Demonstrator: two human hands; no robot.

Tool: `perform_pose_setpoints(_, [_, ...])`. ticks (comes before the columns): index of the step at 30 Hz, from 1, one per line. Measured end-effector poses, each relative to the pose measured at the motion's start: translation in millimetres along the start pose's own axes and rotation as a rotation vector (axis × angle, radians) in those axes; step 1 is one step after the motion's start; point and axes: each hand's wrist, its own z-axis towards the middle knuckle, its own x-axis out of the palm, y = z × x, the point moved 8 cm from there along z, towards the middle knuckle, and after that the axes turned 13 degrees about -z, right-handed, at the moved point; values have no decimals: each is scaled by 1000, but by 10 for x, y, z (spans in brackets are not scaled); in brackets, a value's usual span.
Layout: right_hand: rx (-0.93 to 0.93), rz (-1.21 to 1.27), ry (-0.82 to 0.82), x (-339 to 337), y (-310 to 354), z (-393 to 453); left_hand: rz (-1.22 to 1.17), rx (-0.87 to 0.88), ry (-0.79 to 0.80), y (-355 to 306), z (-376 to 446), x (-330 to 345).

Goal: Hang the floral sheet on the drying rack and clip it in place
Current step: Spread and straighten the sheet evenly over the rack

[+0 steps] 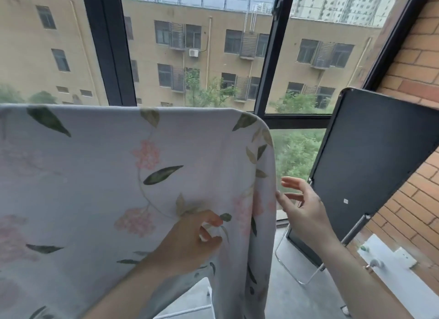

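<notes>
The floral sheet (99,176), pale with pink blossoms and green leaves, hangs over a top rail that it hides completely. It fills the left and middle of the view, and its right edge falls in a vertical fold. My left hand (197,235) pinches the cloth near that fold, fingers curled into the fabric. To the right of the fold is my right hand (299,207), fingers spread and relaxed, with one fingertip at the sheet's edge. The drying rack is covered by the sheet. No clip is visible.
A black folded table (370,166) with a chrome leg frame (299,271) leans against the brick wall (418,45) at the right. A white ledge (389,266) sits lower right. Behind the sheet is a dark-framed window (268,81). A white box corner (190,302) shows below.
</notes>
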Motion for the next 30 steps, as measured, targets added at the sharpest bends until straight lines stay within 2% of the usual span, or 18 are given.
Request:
perform_pose_setpoints(2, [-14,43,23,36,-74,173,28,-34,-61,47,33,113])
perform_pose_setpoints(6, [-81,127,168,241,-241,523,209,-123,-208,172,109,387])
perform_pose_setpoints(8, [-172,185,276,315,-280,664,277,-196,-295,257,177,609])
perform_pose_setpoints(11, [-290,233,348,334,-282,740,292,-258,-424,362,244,820])
perform_pose_setpoints(14, [-371,285,424,273,-326,883,286,-278,-630,401,237,951])
perform_pose_setpoints(18, [-432,289,485,289,-490,1085,99,-280,-971,415,-194,1024])
perform_pose_setpoints(22, [-465,332,530,258,-573,1058,-8,-289,-1166,232,-619,1137])
perform_pose_setpoints(26, [-515,324,491,162,-583,958,-77,-265,-1131,137,-811,1242])
perform_pose_setpoints(30, [-565,273,458,124,-551,837,-145,-304,-857,92,-820,1653])
